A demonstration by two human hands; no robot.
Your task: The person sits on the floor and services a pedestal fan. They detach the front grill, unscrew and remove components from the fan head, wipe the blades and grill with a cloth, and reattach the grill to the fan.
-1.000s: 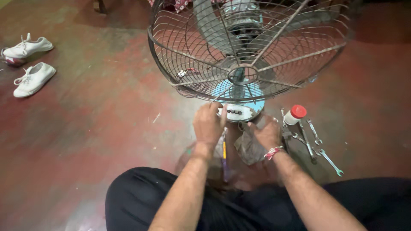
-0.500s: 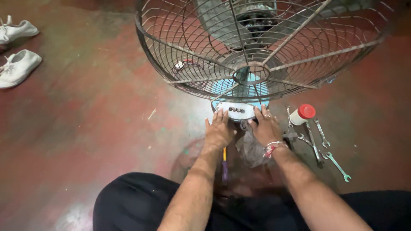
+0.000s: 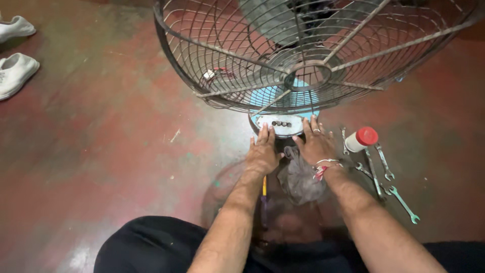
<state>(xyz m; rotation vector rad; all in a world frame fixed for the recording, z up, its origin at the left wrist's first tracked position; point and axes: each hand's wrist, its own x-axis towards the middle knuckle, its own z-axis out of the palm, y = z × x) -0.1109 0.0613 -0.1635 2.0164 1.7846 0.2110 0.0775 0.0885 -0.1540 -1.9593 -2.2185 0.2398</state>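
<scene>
Head view — both hands (image 3: pixel 263 151) flat, fingers spread

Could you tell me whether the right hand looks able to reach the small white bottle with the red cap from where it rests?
Probably yes: the right hand rests at the fan's control panel, and the bottle lies just beside it on the floor, nothing between them.

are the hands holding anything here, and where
Nothing is gripped: the left hand and right hand lie flat, fingers spread, against the front edge of the fan's base.
</scene>
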